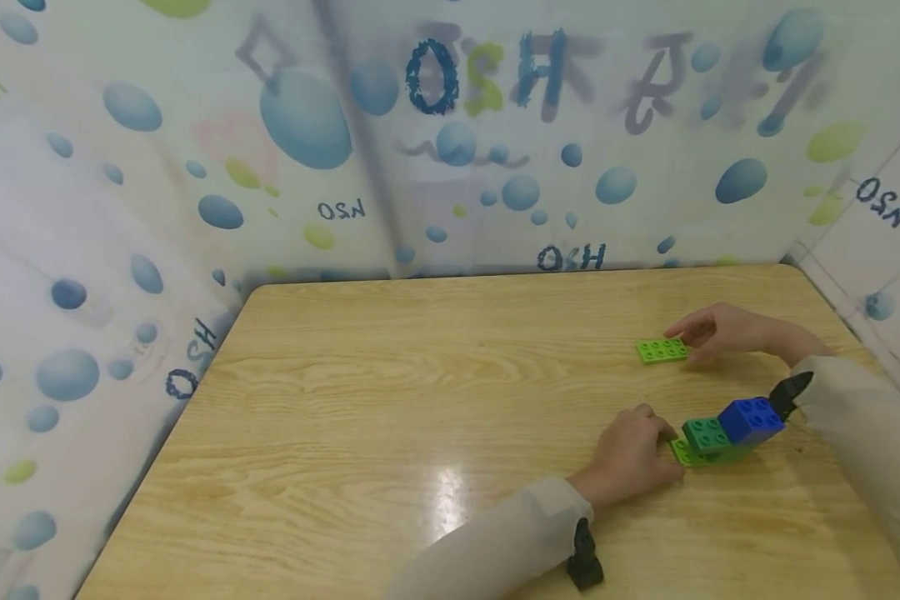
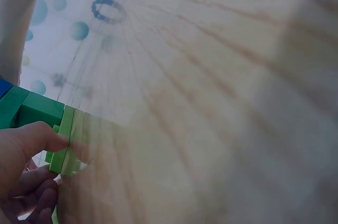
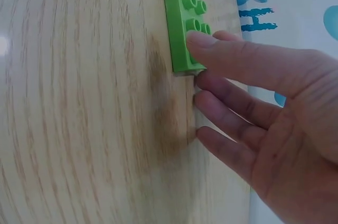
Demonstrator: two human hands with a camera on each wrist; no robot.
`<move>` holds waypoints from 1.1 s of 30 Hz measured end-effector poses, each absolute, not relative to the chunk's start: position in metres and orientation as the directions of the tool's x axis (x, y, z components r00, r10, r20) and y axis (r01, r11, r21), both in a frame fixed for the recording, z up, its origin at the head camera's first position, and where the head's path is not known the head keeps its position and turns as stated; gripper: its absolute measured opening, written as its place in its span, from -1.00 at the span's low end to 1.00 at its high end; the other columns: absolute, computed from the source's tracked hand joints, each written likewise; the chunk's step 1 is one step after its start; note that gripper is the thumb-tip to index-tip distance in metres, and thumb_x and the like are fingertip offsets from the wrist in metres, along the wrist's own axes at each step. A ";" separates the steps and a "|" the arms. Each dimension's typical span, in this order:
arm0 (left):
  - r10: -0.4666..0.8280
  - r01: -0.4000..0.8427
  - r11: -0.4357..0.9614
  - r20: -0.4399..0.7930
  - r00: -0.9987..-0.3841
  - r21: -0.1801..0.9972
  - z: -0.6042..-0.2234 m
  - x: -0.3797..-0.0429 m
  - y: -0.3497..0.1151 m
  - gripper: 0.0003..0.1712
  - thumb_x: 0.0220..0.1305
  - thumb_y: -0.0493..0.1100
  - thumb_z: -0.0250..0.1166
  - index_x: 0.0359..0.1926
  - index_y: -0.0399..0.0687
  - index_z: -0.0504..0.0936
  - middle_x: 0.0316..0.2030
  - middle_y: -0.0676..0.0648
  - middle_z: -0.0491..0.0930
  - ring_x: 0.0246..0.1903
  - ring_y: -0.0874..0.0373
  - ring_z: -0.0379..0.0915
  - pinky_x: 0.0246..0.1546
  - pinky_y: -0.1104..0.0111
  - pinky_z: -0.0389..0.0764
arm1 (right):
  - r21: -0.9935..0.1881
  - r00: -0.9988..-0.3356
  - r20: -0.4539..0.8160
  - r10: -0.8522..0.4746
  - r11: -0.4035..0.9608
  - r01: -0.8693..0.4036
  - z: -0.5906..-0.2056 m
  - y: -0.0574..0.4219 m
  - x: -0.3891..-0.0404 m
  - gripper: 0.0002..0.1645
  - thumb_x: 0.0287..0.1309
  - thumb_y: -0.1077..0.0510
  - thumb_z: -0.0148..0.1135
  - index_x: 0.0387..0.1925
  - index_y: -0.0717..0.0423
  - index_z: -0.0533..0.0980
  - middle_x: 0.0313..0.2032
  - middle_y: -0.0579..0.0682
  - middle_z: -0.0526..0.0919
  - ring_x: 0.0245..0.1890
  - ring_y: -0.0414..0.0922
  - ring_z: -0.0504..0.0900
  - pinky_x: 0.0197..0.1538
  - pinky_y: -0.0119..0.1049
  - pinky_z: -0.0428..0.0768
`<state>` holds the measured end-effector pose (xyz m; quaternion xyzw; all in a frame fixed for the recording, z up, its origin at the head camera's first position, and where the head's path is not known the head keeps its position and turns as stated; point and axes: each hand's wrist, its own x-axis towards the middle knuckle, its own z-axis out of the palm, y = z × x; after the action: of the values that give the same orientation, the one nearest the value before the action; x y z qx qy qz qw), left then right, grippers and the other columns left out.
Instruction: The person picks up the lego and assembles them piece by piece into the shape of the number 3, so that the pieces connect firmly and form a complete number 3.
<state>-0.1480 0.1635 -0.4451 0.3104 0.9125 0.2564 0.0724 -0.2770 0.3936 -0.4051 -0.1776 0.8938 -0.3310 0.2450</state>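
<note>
Place: you work in an enclosed corner, whether home or studio you can't tell.
Table (image 1: 420,400): wood-grain top before you, toy bricks (image 1: 707,435) on it.
Walls (image 1: 607,221): blue and green bubbles (image 1: 306,121), mirrored "H2O" lettering (image 1: 545,71), close around left, back and right.

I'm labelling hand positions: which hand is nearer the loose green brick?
Right. The right hand is at one end of the loose green brick; the left hand is farther off, at the base of the stacked blocks.
</note>
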 end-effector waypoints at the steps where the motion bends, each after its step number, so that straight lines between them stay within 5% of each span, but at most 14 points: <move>1: 0.603 0.529 0.677 0.028 -0.798 0.512 -0.445 -0.148 0.164 -0.63 -0.08 0.07 0.42 -0.18 0.13 0.66 -0.38 0.22 0.39 -0.44 0.44 0.18 -0.51 0.66 0.15 | -0.672 -0.821 -0.318 -0.475 0.723 -0.159 -0.406 0.393 -0.277 -0.34 -0.11 0.13 0.41 0.06 0.32 0.45 0.04 0.31 0.46 0.01 0.19 0.46 -0.05 -0.08 0.47; 33: 0.601 0.533 0.687 0.027 -0.799 0.494 -0.445 -0.149 0.164 -0.61 -0.10 0.08 0.43 -0.17 0.14 0.66 -0.39 0.22 0.40 -0.44 0.44 0.18 -0.52 0.66 0.15 | -0.624 -0.873 -0.213 -0.438 0.749 -0.223 -0.421 0.391 -0.273 -0.44 -0.09 0.20 0.39 -0.02 0.37 0.49 -0.04 0.33 0.51 -0.06 0.20 0.50 -0.08 -0.05 0.48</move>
<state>-0.1491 0.1643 -0.4448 0.3095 0.9159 0.2464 0.0684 -0.2728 0.3909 -0.4214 -0.1800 0.9184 -0.3053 0.1759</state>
